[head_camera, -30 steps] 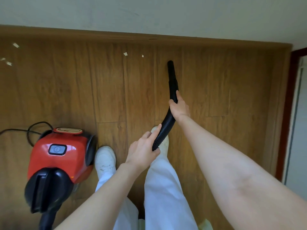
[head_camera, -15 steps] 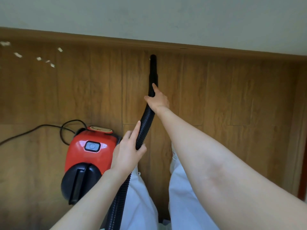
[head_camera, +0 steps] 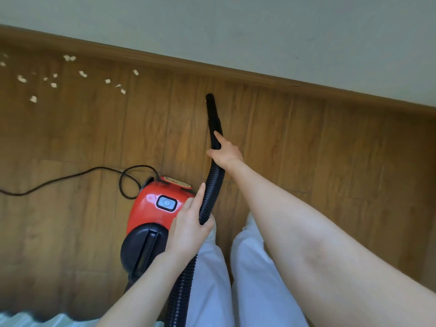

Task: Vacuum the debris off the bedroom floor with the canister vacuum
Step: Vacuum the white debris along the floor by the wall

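Ribbed black vacuum hose (head_camera: 210,197) is gripped by both hands: right hand (head_camera: 226,154) curled near the smooth tapered nozzle (head_camera: 211,109), left hand (head_camera: 190,228) wrapped lower. Glossy red canister (head_camera: 154,213) sits beside them on the wood-grain floor (head_camera: 330,161); pale paper scraps (head_camera: 53,85) litter its far-left edge.

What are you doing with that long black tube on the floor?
A person is vacuuming a wooden floor. Both hands hold the black hose: the right hand near the nozzle, the left hand lower down. The red canister vacuum sits beside the person's legs. Paper scraps lie by the wall to the left, not yet picked up.
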